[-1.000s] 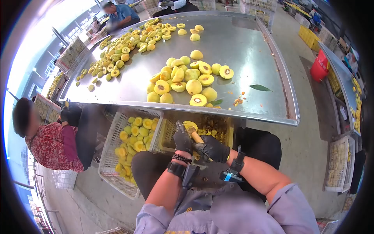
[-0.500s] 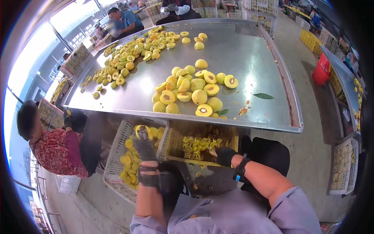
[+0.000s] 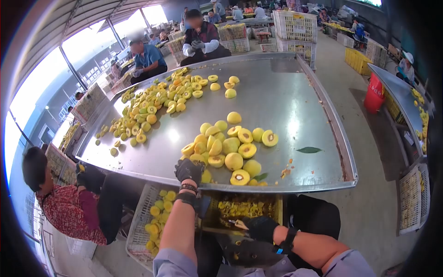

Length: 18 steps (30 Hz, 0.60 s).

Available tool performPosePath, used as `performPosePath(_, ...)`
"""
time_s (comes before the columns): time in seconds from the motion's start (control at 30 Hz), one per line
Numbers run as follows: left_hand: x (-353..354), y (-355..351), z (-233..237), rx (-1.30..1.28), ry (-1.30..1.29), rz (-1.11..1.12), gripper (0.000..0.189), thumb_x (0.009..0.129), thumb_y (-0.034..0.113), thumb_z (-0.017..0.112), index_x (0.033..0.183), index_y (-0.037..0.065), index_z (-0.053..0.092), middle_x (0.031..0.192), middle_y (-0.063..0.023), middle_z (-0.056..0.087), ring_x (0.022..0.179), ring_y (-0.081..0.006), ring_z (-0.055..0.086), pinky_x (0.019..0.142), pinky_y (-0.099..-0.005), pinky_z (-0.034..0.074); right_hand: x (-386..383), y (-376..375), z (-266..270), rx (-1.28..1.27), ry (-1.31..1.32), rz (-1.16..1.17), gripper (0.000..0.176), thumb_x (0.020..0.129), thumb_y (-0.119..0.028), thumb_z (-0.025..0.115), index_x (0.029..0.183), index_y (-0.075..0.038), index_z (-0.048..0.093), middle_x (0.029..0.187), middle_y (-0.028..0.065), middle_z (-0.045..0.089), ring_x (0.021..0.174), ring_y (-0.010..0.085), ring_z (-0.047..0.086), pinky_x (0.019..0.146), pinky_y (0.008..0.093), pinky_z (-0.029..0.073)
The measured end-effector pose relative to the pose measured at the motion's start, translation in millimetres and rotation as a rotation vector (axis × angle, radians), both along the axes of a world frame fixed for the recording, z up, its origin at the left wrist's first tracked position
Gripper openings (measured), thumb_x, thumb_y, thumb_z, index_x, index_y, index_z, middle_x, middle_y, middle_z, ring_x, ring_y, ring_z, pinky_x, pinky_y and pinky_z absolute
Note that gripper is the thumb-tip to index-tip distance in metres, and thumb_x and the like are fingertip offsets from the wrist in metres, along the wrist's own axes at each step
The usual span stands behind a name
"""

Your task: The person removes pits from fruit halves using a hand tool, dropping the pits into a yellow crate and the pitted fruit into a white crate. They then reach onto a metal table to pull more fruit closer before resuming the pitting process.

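Note:
My left hand (image 3: 189, 171), in a black glove, is at the near edge of the metal table (image 3: 318, 157). Its fingers curl over a yellow peach half (image 3: 198, 158) at the side of a pile of peach halves (image 3: 230, 146), some cut face up with the pit area showing. Lower down, my right hand (image 3: 260, 228), also in a black glove, is closed around a small tool (image 3: 237, 224) with a pale handle and metal tip. That tool is over a yellow crate (image 3: 278, 210) holding peach scraps (image 3: 240, 209).
A white crate (image 3: 138, 226) of peach halves stands at lower left. A larger heap of halves (image 3: 152, 108) lies on the table's far left. One leaf (image 3: 309, 150) and scraps are at right. Co-workers sit at left (image 3: 69, 207) and across the table (image 3: 203, 39).
My left hand has gone from above the white crate, where it held a peach half, up to the pile on the table. My right hand still holds the tool by the yellow crate. The view has tilted up.

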<state>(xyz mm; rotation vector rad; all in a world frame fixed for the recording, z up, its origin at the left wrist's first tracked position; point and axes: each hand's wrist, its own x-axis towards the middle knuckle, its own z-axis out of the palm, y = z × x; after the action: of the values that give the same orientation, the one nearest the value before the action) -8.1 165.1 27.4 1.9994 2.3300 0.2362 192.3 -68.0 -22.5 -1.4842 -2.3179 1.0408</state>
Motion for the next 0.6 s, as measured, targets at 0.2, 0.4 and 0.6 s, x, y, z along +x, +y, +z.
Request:
performPosePath(0.2, 1, 6, -16, 0.266, -0.304, -0.143, 0.051, 0.071, 0.035, 0.07, 0.106, 0.005, 0.048, 0.097, -0.0167, 0.062, 0.093, -0.0364, 0.059, 0.082, -0.0449, 0.045, -4, 4, 7, 0.211, 0.033, 0.066, 0.035, 0.08, -0.021, 0.056, 0.109, -0.002, 0.053, 0.08, 0.0189, 0.062, 0.072, 0.0359, 0.061, 0.061, 0.0448, 0.047)
performPosePath(0.4, 0, -4, -16, 0.585, -0.578, -0.151, 0.039, 0.069, 0.023, 0.078, 0.085, 0.005, 0.047, 0.07, -0.0085, 0.057, 0.061, -0.0239, 0.057, 0.06, -0.0345, 0.049, -4, 15, 16, 0.568, 0.219, -0.22, 0.038, 0.084, -0.022, 0.059, 0.116, -0.005, 0.049, 0.076, 0.0168, 0.06, 0.062, 0.0353, 0.06, 0.054, 0.0432, 0.046)
performPosePath(0.6, 22, -77, 22, 0.484, -0.878, -0.363, 0.03, 0.07, 0.006, 0.077, 0.081, 0.001, 0.049, 0.07, -0.0051, 0.054, 0.066, -0.0139, 0.056, 0.059, -0.0284, 0.046, 5, 40, 43, 0.59, 0.56, -0.585, 0.039, 0.081, -0.019, 0.064, 0.113, -0.003, 0.05, 0.088, 0.0236, 0.061, 0.079, 0.0418, 0.059, 0.066, 0.0457, 0.047)
